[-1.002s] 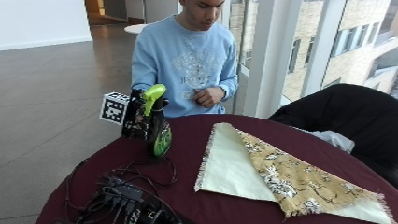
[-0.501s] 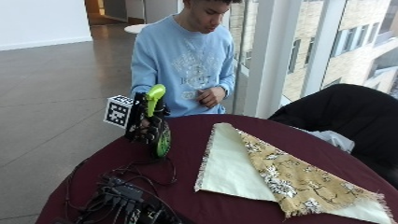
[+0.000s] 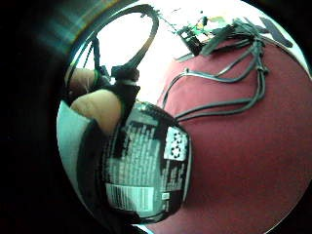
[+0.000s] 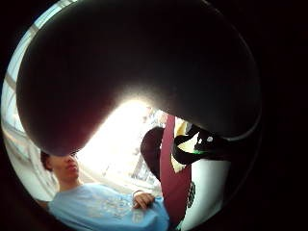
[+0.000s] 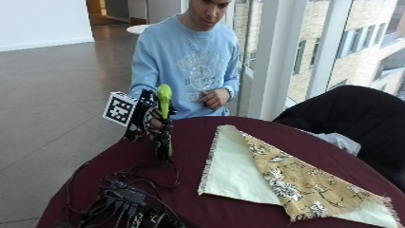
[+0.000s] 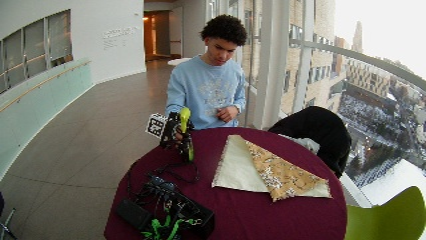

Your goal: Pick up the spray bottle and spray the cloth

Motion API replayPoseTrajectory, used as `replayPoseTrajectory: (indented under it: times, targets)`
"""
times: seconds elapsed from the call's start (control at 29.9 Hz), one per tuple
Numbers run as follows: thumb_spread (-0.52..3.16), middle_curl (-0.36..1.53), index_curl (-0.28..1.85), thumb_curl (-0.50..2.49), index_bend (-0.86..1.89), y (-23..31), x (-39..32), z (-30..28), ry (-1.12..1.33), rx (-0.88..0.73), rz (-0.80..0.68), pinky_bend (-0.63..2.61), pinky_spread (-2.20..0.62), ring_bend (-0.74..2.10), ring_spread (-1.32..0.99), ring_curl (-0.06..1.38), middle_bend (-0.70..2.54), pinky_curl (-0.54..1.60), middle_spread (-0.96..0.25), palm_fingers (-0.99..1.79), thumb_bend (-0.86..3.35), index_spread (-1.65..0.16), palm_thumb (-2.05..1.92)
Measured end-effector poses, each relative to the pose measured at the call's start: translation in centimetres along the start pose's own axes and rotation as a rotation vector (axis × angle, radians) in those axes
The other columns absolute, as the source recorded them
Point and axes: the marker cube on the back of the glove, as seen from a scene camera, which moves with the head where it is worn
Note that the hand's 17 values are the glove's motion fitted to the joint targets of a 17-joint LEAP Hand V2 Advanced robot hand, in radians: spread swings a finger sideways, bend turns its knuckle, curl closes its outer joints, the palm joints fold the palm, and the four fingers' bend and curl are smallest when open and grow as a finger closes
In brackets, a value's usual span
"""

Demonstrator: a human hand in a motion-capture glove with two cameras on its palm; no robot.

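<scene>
1. At the tabletop's (image 5: pixel 265 209) near edge, outside view: we see the gloved right hand (image 5: pixel 154 124) curled round the spray bottle (image 5: pixel 164 121), held upright, beside the folded cloth (image 5: pixel 272 178).
2. Little-finger palm view: the bottle's label fills our view above the tabletop, with cables (image 3: pixel 229 105) nearby.
3. Wide view: same grip.

Open tabletop (image 5: pixel 190 156) is lying between the spray bottle (image 5: pixel 164 124), gripped by the right hand (image 5: pixel 154 124), and the cloth (image 5: pixel 272 175). Cables (image 5: pixel 126 199) are crowding the near edge below the bottle. A dark chair (image 5: pixel 345 118) is standing beyond the cloth's far side.
</scene>
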Motion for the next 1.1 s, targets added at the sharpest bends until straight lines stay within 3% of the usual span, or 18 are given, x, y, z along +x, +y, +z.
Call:
replayPoseTrajectory:
  times: [0.23,0.6,0.8,1.1]
  targets:
    - [1.0,0.47,0.38,0.51,0.17,-2.4,-4.6,1.4,0.052,-0.394,-0.015,0.14,0.24,0.47,-0.04,0.39,0.39,0.24,-0.11,1.07,-0.03,-0.22,0.89]
    - [1.04,0.48,0.4,0.53,0.16,-6.6,-8.8,7.3,0.129,-0.765,0.08,0.15,0.25,0.47,-0.04,0.39,0.39,0.24,-0.1,1.1,-0.02,-0.21,0.86]
    - [1.07,0.48,0.41,0.53,0.15,-8.1,-8.9,10.3,0.176,-0.902,0.198,0.16,0.25,0.46,-0.04,0.39,0.4,0.24,-0.1,1.09,-0.02,-0.2,0.86]
    - [1.09,0.48,0.41,0.53,0.15,-8.8,-8.6,12.1,0.197,-0.96,0.269,0.15,0.26,0.46,-0.03,0.39,0.39,0.24,-0.09,1.08,-0.02,-0.19,0.85]
